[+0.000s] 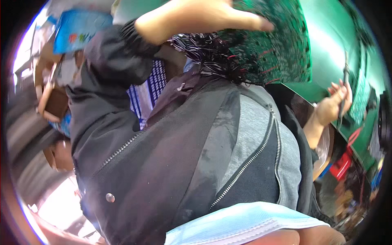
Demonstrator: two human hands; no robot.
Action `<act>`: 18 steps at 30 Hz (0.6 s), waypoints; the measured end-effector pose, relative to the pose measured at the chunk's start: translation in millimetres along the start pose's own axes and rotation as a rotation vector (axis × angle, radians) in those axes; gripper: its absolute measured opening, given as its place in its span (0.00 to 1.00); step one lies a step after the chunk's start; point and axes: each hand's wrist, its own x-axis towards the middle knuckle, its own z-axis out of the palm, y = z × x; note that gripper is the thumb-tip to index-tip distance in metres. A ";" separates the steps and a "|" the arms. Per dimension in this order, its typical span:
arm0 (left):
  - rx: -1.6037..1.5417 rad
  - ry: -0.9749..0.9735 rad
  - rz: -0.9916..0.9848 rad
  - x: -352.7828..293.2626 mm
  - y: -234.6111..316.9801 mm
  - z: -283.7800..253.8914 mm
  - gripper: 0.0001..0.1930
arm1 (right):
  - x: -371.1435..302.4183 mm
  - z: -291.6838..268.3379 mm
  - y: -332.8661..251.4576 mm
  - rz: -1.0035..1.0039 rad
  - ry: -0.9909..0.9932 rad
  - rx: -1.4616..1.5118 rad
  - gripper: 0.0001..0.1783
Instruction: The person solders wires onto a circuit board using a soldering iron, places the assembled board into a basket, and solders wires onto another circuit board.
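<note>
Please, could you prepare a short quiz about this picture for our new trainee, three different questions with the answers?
1. Which hand holds the thin dark tool?
2. True or false: the bundle of wires beside the green circuit board is mostly yellow.
3. In the picture, the thumb of the left hand reaches across which thing?
a) the zipper
b) the green circuit board
c) the light blue mask

Key:
1. The right hand.
2. False; the wires are mostly dark.
3. b
</note>
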 end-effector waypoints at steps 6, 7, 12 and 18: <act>0.002 0.991 -0.376 -223.4 -38.4 -23.2 0.22 | 8.0 -5.8 10.2 -0.017 0.062 0.020 0.21; -0.235 1.236 -0.291 -243.5 -41.2 -11.0 0.21 | 14.3 -11.1 16.6 -0.033 0.037 0.006 0.21; -0.539 1.576 -0.514 -370.0 -124.8 -1.5 0.21 | 32.4 -16.4 22.0 0.024 -0.021 0.056 0.21; -0.822 1.763 -0.574 -426.6 -228.6 45.6 0.15 | 23.4 -18.8 6.7 0.130 -0.064 0.022 0.19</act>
